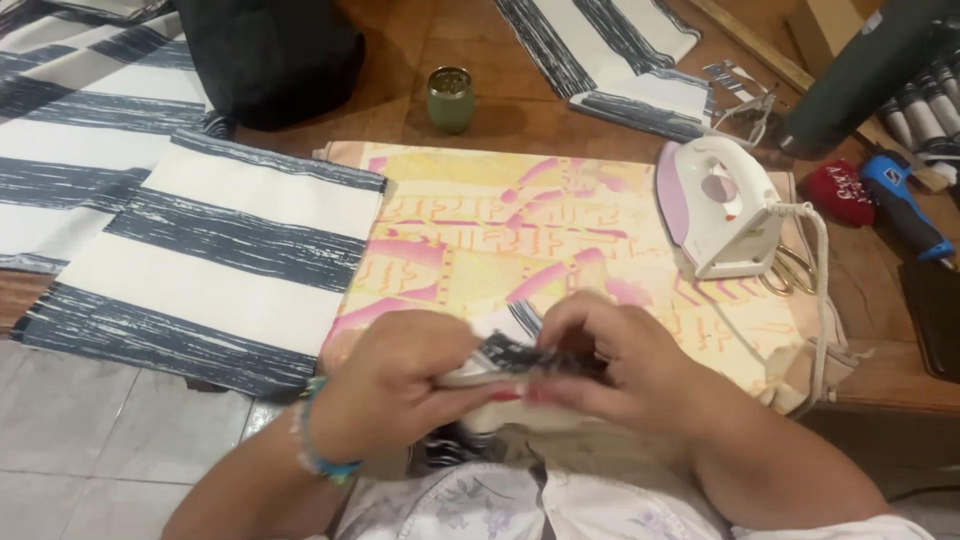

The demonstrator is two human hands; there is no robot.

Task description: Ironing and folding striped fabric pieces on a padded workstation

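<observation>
1. Nearest the camera: pale floral garment on the person's lap, bottom edge of frame.
2. Left hand and right hand meet just above it, at the near edge of the table. Both are closed on a small folded fabric piece, fingers pinching it from either side.
3. Fabric piece: cream with dark navy brushed stripes, same pattern as the larger cloths. Folded or bunched up; a striped edge shows between the thumbs, cream part hangs below the hands. Slight motion blur, so the exact fold can't be read.
4. Left wrist carries a beaded bracelet, turquoise and pale beads.
5. Just beyond the hands: yellow and pink patterned cloth spread flat on the wooden table.
6. White and lilac iron stands on that cloth's right side, its cord running down toward the table edge. Scissors lie partly under it, touching.
7. Left: large striped cloth overlaps the patterned cloth's left edge and hangs off the table.
8. Far side: green cup, well apart from the hands; another striped cloth top centre.
9. Right edge: red pincushion beside a blue tool.
</observation>
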